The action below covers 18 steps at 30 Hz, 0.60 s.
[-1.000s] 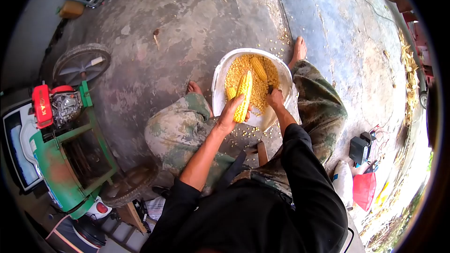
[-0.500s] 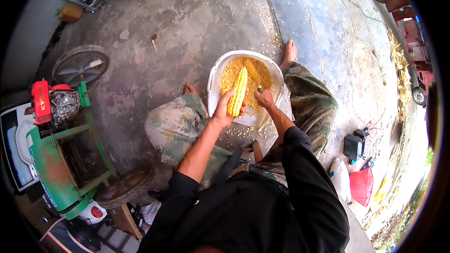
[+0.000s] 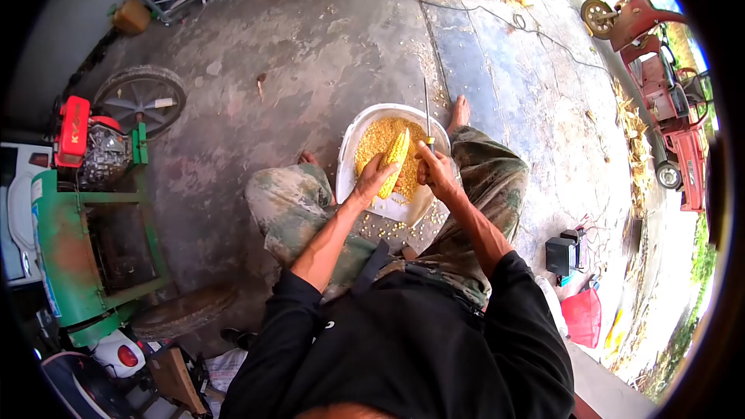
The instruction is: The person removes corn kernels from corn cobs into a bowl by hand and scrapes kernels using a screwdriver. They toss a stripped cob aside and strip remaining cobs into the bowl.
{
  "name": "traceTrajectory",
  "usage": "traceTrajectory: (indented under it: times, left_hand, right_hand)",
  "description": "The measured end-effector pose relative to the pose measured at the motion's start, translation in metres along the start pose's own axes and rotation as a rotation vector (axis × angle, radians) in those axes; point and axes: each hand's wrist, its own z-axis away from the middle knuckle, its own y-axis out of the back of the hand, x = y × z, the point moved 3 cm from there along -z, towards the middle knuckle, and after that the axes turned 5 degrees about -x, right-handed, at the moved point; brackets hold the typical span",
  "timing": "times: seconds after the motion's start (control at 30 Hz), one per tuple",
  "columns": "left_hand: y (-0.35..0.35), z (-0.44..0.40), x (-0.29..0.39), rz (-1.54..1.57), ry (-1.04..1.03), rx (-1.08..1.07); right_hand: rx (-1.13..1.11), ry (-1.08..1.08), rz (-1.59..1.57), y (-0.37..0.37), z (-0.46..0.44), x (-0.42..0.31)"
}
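One corn cob [image 3: 395, 163] fills the left hand's [image 3: 375, 178] curled grip.

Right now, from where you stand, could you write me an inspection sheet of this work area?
Surface: concrete floor, stained and patchy.
Things in use: corn cob above white basin of loose kernels; thin-shafted tool.
Clutter: spilled kernels near the basin; black box and red bag at right.
Hands: left hand grips the cob; right hand grips the tool.
Cables: dark cable across the floor beyond the basin.
Surroundings: green machine at left, red vehicle at right.
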Motion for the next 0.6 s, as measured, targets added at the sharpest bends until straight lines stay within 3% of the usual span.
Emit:
traceTrajectory:
  times: [0.1,0.23,0.4,0.6]
  left_hand:
    - [-0.009,0.009,0.001,-0.089,0.012,-0.088]
    - [-0.016,0.022,0.009,-0.069,0.025,-0.123]
    - [-0.021,0.034,0.018,0.008,0.05,-0.187]
    - [-0.021,0.034,0.011,0.124,0.071,-0.175]
  right_hand:
    - [0.017,0.069,-0.043,-0.01,0.009,-0.012]
    - [-0.139,0.182,0.076,-0.012,0.01,-0.02]
    - [-0.272,0.147,-0.105,-0.014,0.02,-0.024]
    - [-0.201,0.102,0.011,-0.002,0.028,-0.015]
